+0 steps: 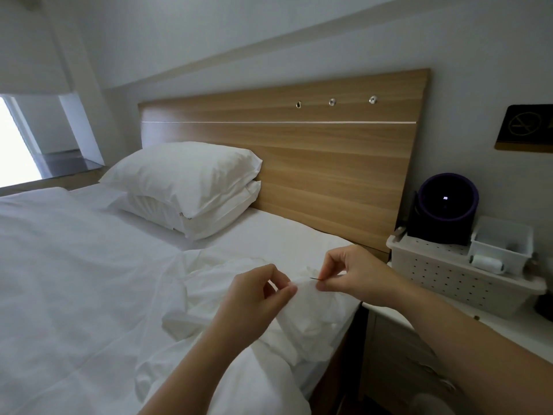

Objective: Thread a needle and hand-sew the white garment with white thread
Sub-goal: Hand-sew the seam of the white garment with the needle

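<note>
We count two hands, both raised over the near edge of the bed. The left hand (260, 295) pinches a raised fold of the white garment (308, 316) between thumb and forefinger, the other fingers curled. The right hand (356, 277) pinches one needle (314, 278) between thumb and forefinger. The needle lies almost level, its tip pointing toward the left hand and meeting the fold held there. Whether thread runs through the needle we cannot tell; it is too fine to see. The garment hangs from the left hand's fingertips and lies crumpled below and between both hands on the white bedding (74, 280).

Beyond the left hand we see two white pillows, one pillow (185, 175) stacked on the other (203, 217), against a wooden headboard (314, 169) that carries three metal studs (332, 102) in a row. To the right of the right hand stands one white perforated basket (443, 277), and on its top lies one spool of white thread (486, 263), on its side, just beside one small white tray (502, 239). Behind the basket sits one dark round device (446, 205), and above it one dark sign (526, 128) hangs on the wall.
</note>
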`<state>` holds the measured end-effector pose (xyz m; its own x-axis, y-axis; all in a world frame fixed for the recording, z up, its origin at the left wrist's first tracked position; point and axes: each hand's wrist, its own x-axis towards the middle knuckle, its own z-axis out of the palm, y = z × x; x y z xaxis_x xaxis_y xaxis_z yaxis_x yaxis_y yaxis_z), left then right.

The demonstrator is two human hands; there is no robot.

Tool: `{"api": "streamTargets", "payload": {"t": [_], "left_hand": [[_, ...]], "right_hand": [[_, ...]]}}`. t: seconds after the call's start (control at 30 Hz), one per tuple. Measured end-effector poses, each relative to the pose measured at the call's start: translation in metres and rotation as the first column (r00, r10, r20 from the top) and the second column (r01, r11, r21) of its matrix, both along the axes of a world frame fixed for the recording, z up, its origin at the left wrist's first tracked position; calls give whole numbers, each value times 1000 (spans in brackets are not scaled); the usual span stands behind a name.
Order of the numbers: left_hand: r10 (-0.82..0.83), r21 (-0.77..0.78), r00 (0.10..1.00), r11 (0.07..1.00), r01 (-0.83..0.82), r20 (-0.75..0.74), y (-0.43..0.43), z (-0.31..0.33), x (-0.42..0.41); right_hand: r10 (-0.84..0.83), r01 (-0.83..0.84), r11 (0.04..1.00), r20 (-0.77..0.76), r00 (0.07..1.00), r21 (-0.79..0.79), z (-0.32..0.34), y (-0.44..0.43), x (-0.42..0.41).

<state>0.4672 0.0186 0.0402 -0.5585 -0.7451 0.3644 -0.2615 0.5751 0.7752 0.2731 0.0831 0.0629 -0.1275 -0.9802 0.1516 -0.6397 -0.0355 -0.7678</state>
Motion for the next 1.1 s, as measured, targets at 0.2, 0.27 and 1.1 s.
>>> {"api": "streamTargets", "payload": {"t": [0.2, 0.27, 1.1], "left_hand": [[77, 26, 992, 997, -75, -99, -2, -7, -3], [104, 40, 990, 994, -101, -95, -4, -8, -3], [102, -25, 994, 995, -101, 32, -8, 1, 0]], "right_hand": [[-17, 17, 1000, 34, 999, 6, -5, 3, 0], [-23, 22, 1000, 54, 998, 4, -5, 4, -1], [18, -23, 997, -73, 997, -69, 3, -10, 15]]}}
